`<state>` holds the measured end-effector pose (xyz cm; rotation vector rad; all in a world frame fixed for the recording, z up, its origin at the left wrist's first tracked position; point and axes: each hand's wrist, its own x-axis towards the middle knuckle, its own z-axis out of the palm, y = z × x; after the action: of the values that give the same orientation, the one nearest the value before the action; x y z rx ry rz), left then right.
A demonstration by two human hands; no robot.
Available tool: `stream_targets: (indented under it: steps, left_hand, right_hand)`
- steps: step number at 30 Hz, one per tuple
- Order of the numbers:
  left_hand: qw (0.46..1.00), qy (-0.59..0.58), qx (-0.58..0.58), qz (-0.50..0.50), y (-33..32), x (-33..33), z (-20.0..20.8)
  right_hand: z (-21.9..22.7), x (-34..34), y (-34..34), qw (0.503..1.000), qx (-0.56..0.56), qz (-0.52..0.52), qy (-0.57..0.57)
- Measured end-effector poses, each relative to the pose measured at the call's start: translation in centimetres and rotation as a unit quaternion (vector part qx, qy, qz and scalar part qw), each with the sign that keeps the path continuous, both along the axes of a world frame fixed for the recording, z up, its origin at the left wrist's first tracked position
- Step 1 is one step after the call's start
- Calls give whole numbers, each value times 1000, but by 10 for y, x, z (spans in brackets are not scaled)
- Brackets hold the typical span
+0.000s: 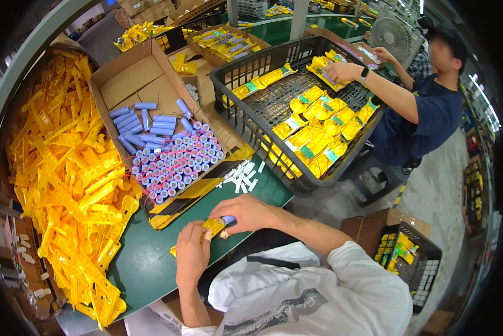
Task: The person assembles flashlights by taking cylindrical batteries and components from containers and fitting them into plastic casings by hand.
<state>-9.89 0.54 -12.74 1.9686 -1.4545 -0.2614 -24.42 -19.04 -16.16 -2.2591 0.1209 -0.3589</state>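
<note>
Over the green tabletop (145, 269), both hands are closed around one yellow plastic casing (213, 225). A purple cylindrical battery cell (228, 220) shows at the casing's right end. My left hand (191, 253) grips the left part, with the casing's tip poking out beyond its fingers. Curled over the right end, my right hand (246, 214) has its fingers against the cell. How deep the cell sits is hidden by the fingers. Just beyond my right hand lie several small white strips (243, 177). A cardboard box (149, 71) past my hands holds many purple cells (176, 162) with red wires.
Yellow casings (67, 168) are heaped along the left. A black plastic crate (251, 127) at the upper right holds yellow assemblies with green boards; a co-worker's hand (341, 73) reaches into it. Another crate (430, 274) stands low on the right. A fan (393, 36) is at the back.
</note>
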Motion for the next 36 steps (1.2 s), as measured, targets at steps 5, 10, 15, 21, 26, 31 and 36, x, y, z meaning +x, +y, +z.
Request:
stream_targets:
  steps: [5,10,15,21,26,31,36]
  left_hand:
    - [997,-75,-18,28,-3,3,13]
    - [995,-67,-38,60,5,4,-11]
    - [996,-33,-58,63,0,0,-12]
    - [994,-17,-77,75,17,4,-8]
    - [989,-38,-64,132,29,8,-13]
    - [989,-39,-91,114,15,16,-19]
    - [988,-3,-88,125,15,17,-20]
  right_hand:
    - [0,-1,-6,1000,-22,-12,1]
    - [21,-3,-1,1000,-2,-4,10]
    - [10,16,2,999,-16,35,34]
    - [5,17,9,999,-21,33,25]
    - [5,19,7,999,-1,27,21]
    - [16,29,-7,997,29,38,55]
    - [14,24,-6,999,17,5,47]
